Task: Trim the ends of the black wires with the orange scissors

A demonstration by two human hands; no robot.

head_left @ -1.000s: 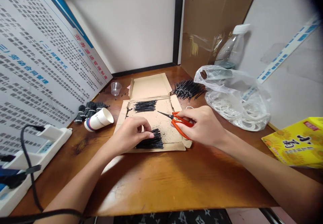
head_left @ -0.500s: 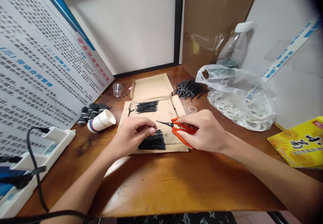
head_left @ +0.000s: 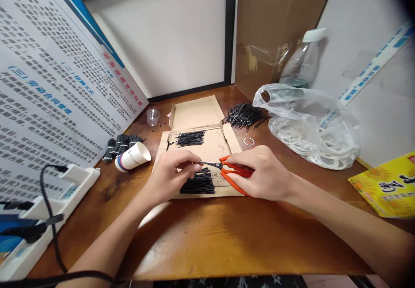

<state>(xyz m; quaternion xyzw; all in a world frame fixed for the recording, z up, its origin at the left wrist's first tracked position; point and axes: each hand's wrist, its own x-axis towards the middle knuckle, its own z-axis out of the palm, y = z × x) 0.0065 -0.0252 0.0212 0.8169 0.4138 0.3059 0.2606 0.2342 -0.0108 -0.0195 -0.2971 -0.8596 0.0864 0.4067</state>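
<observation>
My right hand [head_left: 262, 173] is closed round orange-handled scissors [head_left: 231, 172], whose dark blades point left. The blade tips meet the fingertips of my left hand [head_left: 171, 173], which is pinched on something thin that I cannot make out. Just below both hands lies a pile of short black wires [head_left: 198, 183] on a flattened cardboard box [head_left: 212, 147]. A second row of black wires [head_left: 190, 138] lies farther back on the same cardboard.
A tipped paper cup [head_left: 133, 156], bundled black wires [head_left: 121, 144] and a small clear cup [head_left: 152, 116] lie left. A loose wire heap [head_left: 245, 115], a rubber band [head_left: 249, 141], a plastic bag [head_left: 311, 128], a bottle [head_left: 300, 61] and a yellow packet [head_left: 389, 184] are right. A power strip [head_left: 48, 210] sits near left.
My left hand lifted off the near wire pile into a pinch. The scissors moved left until the blade tips reached my left fingertips.
</observation>
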